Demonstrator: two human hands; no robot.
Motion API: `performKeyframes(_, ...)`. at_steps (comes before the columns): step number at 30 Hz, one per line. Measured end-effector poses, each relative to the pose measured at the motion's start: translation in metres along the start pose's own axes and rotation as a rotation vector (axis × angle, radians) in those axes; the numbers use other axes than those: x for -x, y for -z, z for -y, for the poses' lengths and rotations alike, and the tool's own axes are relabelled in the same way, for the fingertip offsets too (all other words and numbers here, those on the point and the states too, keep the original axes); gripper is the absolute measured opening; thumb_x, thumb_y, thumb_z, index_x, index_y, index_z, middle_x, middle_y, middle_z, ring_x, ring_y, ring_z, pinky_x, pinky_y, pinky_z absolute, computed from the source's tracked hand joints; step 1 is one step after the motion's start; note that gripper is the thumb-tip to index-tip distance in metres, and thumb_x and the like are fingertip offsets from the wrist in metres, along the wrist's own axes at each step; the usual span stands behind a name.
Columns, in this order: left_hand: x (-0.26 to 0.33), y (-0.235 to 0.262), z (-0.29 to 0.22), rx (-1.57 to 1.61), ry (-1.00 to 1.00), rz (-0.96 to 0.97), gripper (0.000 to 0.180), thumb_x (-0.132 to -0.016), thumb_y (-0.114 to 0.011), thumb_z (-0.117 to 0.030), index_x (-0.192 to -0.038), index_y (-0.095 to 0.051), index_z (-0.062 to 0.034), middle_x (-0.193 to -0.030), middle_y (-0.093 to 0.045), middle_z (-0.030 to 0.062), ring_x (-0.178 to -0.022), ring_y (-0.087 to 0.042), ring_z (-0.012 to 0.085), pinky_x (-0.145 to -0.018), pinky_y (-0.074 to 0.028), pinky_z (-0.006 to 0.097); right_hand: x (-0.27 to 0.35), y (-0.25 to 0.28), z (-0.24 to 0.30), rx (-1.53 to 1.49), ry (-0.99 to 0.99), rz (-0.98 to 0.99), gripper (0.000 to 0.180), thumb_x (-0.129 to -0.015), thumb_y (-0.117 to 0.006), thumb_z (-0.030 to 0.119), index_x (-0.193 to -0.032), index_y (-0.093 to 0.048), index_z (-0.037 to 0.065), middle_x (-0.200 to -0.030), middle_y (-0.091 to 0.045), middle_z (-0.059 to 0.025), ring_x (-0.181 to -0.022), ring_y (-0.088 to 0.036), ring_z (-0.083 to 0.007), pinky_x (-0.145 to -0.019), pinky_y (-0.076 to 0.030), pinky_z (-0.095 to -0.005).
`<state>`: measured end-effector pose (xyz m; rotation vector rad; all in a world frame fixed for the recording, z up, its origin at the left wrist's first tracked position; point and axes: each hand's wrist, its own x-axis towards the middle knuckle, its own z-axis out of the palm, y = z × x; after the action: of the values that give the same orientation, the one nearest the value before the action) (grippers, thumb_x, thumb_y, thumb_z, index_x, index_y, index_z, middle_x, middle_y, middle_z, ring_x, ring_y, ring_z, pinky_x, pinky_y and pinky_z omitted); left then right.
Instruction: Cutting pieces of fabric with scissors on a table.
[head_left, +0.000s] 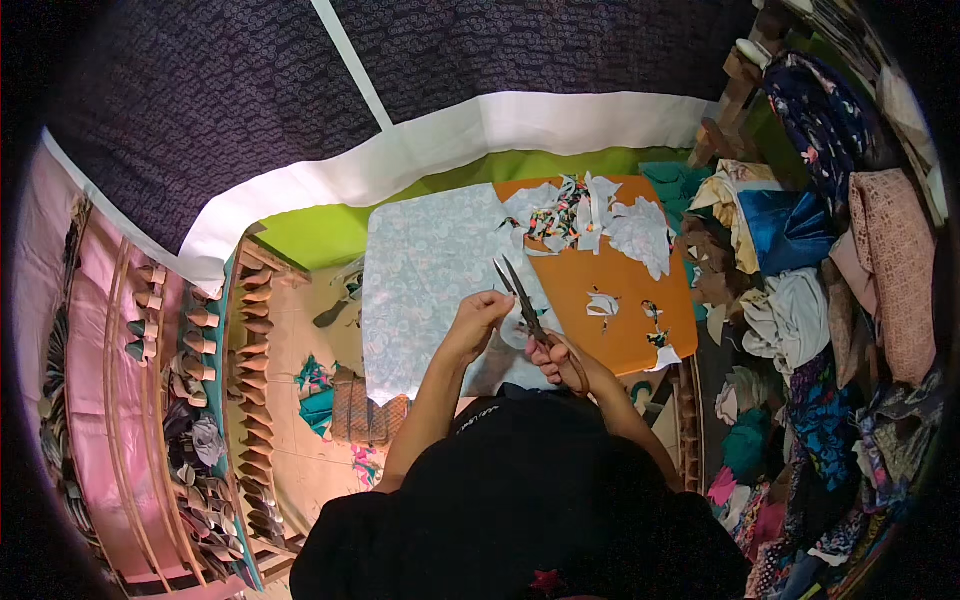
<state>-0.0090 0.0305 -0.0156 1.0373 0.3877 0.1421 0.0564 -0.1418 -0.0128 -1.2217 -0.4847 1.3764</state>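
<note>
A pair of dark scissors [529, 305] is in my right hand [562, 362], whose fingers wrap round the handles. The blades point up and away from me, with a narrow gap between their tips. My left hand [482, 318] is closed in a pinch close beside the blades; whatever is between its fingertips, if anything, is too small to make out. Under both hands lies a pale, faintly patterned cloth [425, 270], spread over the left part of an orange board [620, 300]. Cut scraps of white and floral fabric [575, 210] are heaped at the board's far side.
Small scraps [603, 304] lie on the board's right half. Heaped fabrics [790, 315] crowd the right side. Racks of shoe-shaped pieces [256, 370] stand at the left. A brown folded material [368, 410] rests on the floor left of the board. Dark patterned curtains [250, 100] hang beyond.
</note>
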Motion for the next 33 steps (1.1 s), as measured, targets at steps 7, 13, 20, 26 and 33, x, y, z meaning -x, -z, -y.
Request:
performKeyframes(7, 0.006, -0.010, -0.014, -0.230, -0.017, -0.071, 0.019, -0.079, -0.054, -0.021, -0.081, -0.056, -0.0022, -0.067, -0.051, -0.0017, -0.062, -0.045, 0.0059, -0.056, -0.035, 0.020, 0.003, -0.009, 0.004, -0.059, 0.017, 0.030, 0.076, -0.052, -0.041, 0.076, -0.086, -0.040, 0.009, -0.061, -0.027, 0.0056, -0.048, -0.024, -0.0029, -0.043, -0.023, -0.0162)
performKeyframes(13, 0.007, -0.011, -0.006, -0.048, -0.025, 0.090, 0.032, -0.082, -0.046, -0.028, -0.094, -0.053, 0.0007, -0.091, -0.054, 0.0037, -0.087, -0.044, 0.0105, -0.080, -0.031, 0.026, 0.001, -0.014, 0.002, -0.296, -0.027, 0.175, 0.079, -0.047, -0.041, 0.077, -0.086, -0.039, 0.008, -0.061, -0.028, 0.0048, -0.047, -0.024, -0.0038, -0.041, -0.025, -0.0170)
performKeyframes(20, 0.004, -0.008, 0.006, 0.172, -0.054, 0.117, 0.021, -0.083, -0.047, -0.021, -0.091, -0.052, -0.0021, -0.081, -0.055, 0.0019, -0.078, -0.047, 0.0073, -0.072, -0.038, 0.024, 0.000, -0.017, 0.002, -0.347, 0.022, 0.260, 0.080, -0.047, -0.042, 0.077, -0.085, -0.038, 0.007, -0.062, -0.030, 0.0035, -0.047, -0.027, -0.0044, -0.040, -0.026, -0.0173)
performKeyframes(26, -0.001, -0.018, 0.018, 0.410, -0.019, 0.007, 0.018, -0.082, -0.046, -0.016, -0.094, -0.048, -0.0033, -0.086, -0.054, 0.0042, -0.080, -0.050, 0.0122, -0.072, -0.043, 0.028, -0.002, -0.019, -0.001, -0.302, 0.034, 0.227, 0.079, -0.049, -0.040, 0.078, -0.085, -0.038, 0.007, -0.062, -0.031, 0.0027, -0.045, -0.027, -0.0055, -0.039, -0.027, -0.0186)
performKeyframes(33, 0.002, -0.029, 0.005, 0.376, -0.072, -0.015, 0.024, -0.083, -0.046, -0.019, -0.101, -0.046, -0.0037, -0.085, -0.054, 0.0054, -0.080, -0.053, 0.0154, -0.073, -0.045, 0.031, -0.003, -0.019, -0.001, -0.347, 0.038, 0.241, 0.077, -0.052, -0.035, 0.078, -0.084, -0.037, 0.009, -0.061, -0.029, 0.0042, -0.045, -0.026, -0.0043, -0.040, -0.027, -0.0189)
